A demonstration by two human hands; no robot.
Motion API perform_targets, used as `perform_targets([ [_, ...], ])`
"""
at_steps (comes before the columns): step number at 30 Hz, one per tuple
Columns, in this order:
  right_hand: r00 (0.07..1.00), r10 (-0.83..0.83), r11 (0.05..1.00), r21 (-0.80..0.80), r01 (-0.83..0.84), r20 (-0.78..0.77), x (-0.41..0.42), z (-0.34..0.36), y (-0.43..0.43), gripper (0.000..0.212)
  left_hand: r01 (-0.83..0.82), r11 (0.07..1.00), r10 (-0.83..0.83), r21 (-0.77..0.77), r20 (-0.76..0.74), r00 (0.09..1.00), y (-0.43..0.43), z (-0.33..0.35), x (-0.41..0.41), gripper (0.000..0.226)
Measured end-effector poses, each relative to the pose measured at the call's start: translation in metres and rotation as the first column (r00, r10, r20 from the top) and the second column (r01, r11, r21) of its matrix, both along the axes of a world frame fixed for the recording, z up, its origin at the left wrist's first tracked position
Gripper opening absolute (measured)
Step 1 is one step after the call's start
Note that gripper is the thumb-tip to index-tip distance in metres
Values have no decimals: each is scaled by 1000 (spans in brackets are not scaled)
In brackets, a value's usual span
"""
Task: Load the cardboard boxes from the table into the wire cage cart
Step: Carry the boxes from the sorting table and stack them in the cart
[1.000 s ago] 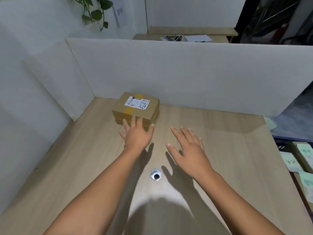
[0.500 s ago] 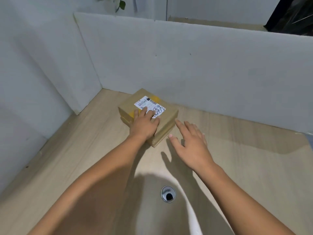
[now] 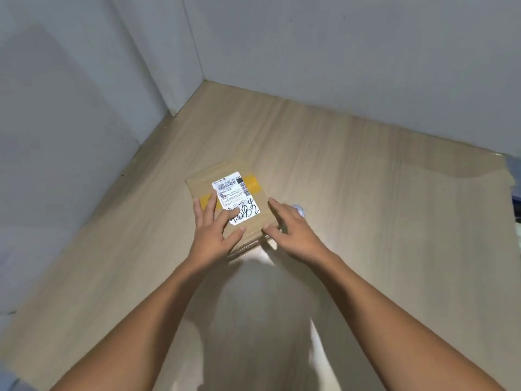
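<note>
The left hand (image 3: 212, 234) lies flat on top of the cardboard box (image 3: 228, 204), fingers spread over its white label (image 3: 236, 197), pressing rather than gripping. The right hand (image 3: 290, 230) is open at the box's right edge, fingertips touching the side. The box sits on the counter (image 3: 366, 193) near the middle, well apart from the grey partition walls (image 3: 338, 66). A good lift probably needs both hands clamping opposite sides, thumbs on top, kept level. The cart is out of view.

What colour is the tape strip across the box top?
Yellow tape on the brown cardboard box; head view.
</note>
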State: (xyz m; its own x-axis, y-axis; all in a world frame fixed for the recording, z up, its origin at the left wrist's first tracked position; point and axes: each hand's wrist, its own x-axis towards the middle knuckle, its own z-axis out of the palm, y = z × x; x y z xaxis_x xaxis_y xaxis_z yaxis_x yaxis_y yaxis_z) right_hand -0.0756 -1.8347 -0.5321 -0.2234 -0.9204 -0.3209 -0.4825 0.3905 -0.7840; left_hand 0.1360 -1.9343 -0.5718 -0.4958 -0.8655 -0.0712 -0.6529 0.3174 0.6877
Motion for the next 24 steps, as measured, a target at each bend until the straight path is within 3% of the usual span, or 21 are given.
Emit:
perform_targets([
  [3, 993, 59, 998, 23, -61, 98, 48, -3, 53, 73, -174, 977, 187, 120, -98, 978, 72, 5, 31, 43],
  [6, 996, 19, 999, 44, -23, 86, 80, 0, 95, 73, -214, 926, 286, 312, -205, 936, 130, 23, 52, 76],
  [8, 999, 12, 998, 64, -14, 31, 92, 2, 118, 73, -195, 915, 269, 353, -174, 947, 160, 34, 64, 100],
  [11, 999, 38, 995, 88, -36, -22, 110, 1, 161, 73, -206, 890, 296, 406, -171, 940, 203, 39, 89, 115],
  [24, 976, 209, 978, -11, -209, 66, 200, -13, 287, 72, -226, 806, 408, 547, -237, 882, 343, 22, 212, 121],
])
